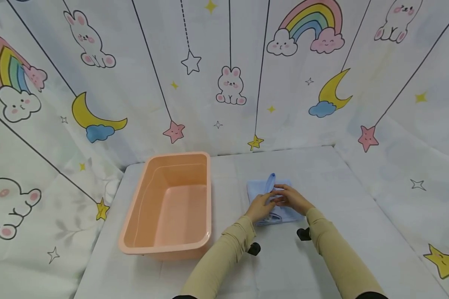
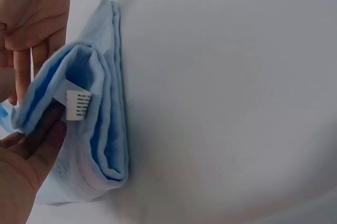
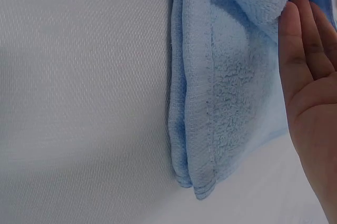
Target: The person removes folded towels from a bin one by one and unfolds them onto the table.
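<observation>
A light blue towel (image 1: 253,189), folded into layers, lies on the table, with one flap raised in a curl. My left hand (image 1: 261,207) holds this flap near its front edge, thumb at the inner side of the fold. A white label (image 2: 78,105) sticks out of the fold beside that thumb in the left wrist view. From the other side, my right hand (image 1: 292,199) reaches to the flap. Its fingers (image 3: 310,39) are fairly straight and touch the raised cloth in the right wrist view. The towel's stacked edges show in both wrist views.
A peach plastic basin (image 1: 208,199) stands on the table to the left of the towel, close to my left forearm. The white-covered table (image 1: 359,232) meets patterned cloth walls (image 1: 142,83) at the back and sides.
</observation>
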`<state>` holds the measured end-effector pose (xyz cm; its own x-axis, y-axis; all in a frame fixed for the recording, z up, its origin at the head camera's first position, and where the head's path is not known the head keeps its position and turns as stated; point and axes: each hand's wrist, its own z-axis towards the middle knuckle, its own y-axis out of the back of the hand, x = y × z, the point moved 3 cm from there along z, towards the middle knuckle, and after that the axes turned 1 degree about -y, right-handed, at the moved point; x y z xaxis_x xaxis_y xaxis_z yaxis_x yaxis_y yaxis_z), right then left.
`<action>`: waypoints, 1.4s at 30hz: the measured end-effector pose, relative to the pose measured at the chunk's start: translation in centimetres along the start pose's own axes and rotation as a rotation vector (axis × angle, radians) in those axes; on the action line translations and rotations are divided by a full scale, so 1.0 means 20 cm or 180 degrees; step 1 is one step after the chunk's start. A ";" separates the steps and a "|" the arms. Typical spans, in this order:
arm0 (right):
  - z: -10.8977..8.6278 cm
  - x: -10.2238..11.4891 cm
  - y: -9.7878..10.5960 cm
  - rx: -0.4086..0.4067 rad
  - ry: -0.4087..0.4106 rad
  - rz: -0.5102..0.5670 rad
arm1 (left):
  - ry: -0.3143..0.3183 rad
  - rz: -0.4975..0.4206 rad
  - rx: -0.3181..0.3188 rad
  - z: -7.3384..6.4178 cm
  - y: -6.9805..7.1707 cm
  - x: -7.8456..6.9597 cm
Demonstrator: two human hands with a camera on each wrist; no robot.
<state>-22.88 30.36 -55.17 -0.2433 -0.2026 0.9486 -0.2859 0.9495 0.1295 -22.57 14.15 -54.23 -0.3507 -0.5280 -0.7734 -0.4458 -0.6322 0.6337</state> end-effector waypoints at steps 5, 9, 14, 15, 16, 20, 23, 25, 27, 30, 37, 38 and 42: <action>0.00 -0.01 0.00 -0.0023 -0.0069 -0.0019 | -0.0088 0.0296 -0.0096 -0.01 0.00 0.03; 0.00 -0.01 0.00 -0.0041 -0.0044 -0.0068 | -0.0114 0.0268 -0.0169 -0.01 0.01 0.03; 0.01 -0.01 0.01 -0.0037 0.0040 -0.0165 | -0.0123 0.0258 -0.0226 -0.02 0.02 0.03; 0.01 -0.01 0.01 -0.0081 0.0062 -0.0201 | -0.0116 0.0254 -0.0230 -0.02 0.02 0.03; 0.01 -0.01 0.01 -0.0155 0.0093 -0.0236 | -0.0100 0.0269 -0.0230 -0.02 0.02 0.03; 0.01 -0.02 0.04 -0.0614 0.0192 -0.0417 | -0.0042 0.0232 -0.0210 -0.01 0.02 0.05; 0.01 -0.04 0.05 -0.0834 0.0171 -0.0500 | -0.0047 0.0129 -0.0168 0.00 0.02 0.06; 0.00 -0.05 0.06 -0.0877 0.0129 -0.0585 | -0.0145 0.0116 -0.0184 0.02 0.00 0.11; 0.00 -0.06 0.07 -0.0943 0.0094 -0.0770 | -0.0133 0.0084 -0.0152 0.02 0.00 0.12; -0.02 -0.06 0.08 -0.1165 0.0047 -0.1184 | -0.0091 0.0047 -0.0115 0.02 0.00 0.12; -0.04 -0.08 0.10 -0.1404 -0.0080 -0.1439 | 0.0077 0.0048 -0.0117 -0.03 0.03 0.07; -0.04 -0.08 0.10 -0.1379 -0.0095 -0.1347 | 0.0073 0.0047 -0.0128 -0.03 0.03 0.07; -0.03 -0.13 0.12 -0.1226 -0.0198 -0.1107 | 0.0106 -0.0017 -0.0141 -0.04 0.02 0.10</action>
<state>-22.41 33.31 -57.13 -0.2527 -0.5245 0.8130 -0.0008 0.8404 0.5419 -22.85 12.42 -55.48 -0.3206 -0.5426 -0.7764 -0.4105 -0.6591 0.6302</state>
